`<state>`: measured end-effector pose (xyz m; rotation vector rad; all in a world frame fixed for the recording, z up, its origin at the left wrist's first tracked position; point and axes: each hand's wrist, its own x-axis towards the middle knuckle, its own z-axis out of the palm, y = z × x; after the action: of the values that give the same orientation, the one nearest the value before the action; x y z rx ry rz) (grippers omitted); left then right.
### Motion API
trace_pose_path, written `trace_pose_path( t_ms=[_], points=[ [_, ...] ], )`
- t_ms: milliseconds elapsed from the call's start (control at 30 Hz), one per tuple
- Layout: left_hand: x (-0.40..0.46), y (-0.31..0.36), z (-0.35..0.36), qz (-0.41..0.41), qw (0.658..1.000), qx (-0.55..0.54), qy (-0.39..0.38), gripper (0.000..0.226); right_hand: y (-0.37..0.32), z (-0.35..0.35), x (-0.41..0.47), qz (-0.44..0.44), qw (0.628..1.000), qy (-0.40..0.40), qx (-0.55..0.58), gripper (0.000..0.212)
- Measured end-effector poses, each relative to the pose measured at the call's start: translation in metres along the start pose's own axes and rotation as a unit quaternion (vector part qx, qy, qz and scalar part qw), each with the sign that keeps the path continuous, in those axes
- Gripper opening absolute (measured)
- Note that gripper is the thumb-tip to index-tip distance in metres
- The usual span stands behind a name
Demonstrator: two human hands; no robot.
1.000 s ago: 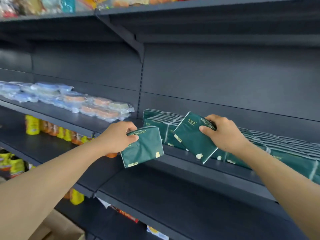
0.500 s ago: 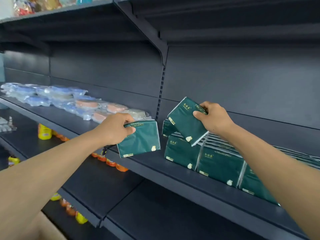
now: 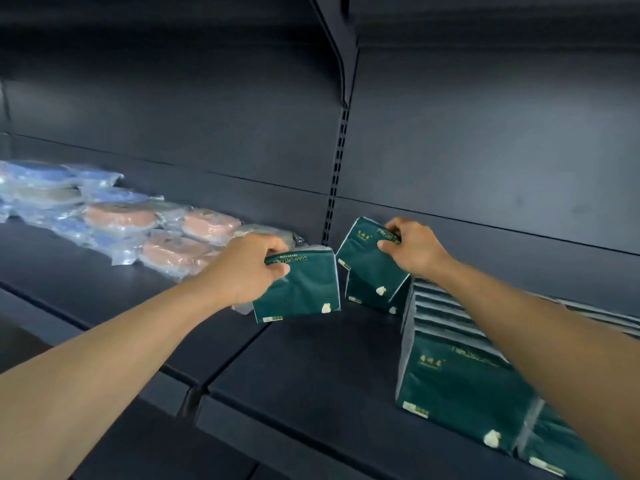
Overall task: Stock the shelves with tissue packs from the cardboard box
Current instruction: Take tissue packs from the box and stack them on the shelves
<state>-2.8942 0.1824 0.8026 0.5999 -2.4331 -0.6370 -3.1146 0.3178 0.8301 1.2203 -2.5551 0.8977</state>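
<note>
My left hand [image 3: 247, 266] grips a dark green tissue pack [image 3: 299, 289] by its top edge, just above the dark shelf [image 3: 311, 362]. My right hand [image 3: 412, 251] holds a second green tissue pack [image 3: 367, 259], tilted, over the back end of a row of green tissue packs [image 3: 446, 362] that stand on the shelf's right side. Another pack [image 3: 372, 294] stands under the tilted one, by the back wall. The cardboard box is out of view.
Clear-wrapped blue and orange packets [image 3: 117, 216] lie along the left shelf section. A slotted upright [image 3: 337, 174] splits the grey back wall. An upper shelf [image 3: 450, 15] hangs overhead. A bare strip of shelf lies between the two hands and the front edge.
The view has moved closer and higher onto the shelf. Both hands have carried their packs deeper toward the back wall, the right pack now low over the rear of the row.
</note>
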Motion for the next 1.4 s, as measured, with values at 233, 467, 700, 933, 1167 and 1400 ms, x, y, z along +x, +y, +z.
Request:
trace_pose_path(
  t_ms=[233,467,700,933,1167,1400],
  points=[
    [0.027,-0.019,0.007,0.008,1.000,-0.019,-0.012,0.010,0.023,0.023,0.014,-0.017,0.987,-0.061,-0.146,0.028],
    [0.037,-0.023,0.016,-0.003,1.000,-0.015,-0.026,0.016,0.024,0.033,0.017,-0.032,0.966,-0.082,-0.242,0.043],
    [0.048,-0.007,0.032,0.033,0.996,-0.058,-0.050,0.017,0.024,-0.001,0.011,-0.005,0.986,-0.093,-0.141,0.058],
    [0.075,0.031,0.080,0.123,0.989,-0.013,-0.080,0.017,0.033,-0.044,-0.008,0.008,0.994,-0.039,-0.098,0.049],
    [0.080,0.035,0.136,0.125,0.991,-0.035,-0.035,0.040,0.053,-0.048,-0.030,0.023,0.993,-0.035,-0.115,0.051],
    [0.071,0.026,0.137,0.083,0.995,-0.031,-0.042,0.082,0.062,-0.050,-0.044,0.042,0.991,-0.055,-0.118,0.053]
  ],
)
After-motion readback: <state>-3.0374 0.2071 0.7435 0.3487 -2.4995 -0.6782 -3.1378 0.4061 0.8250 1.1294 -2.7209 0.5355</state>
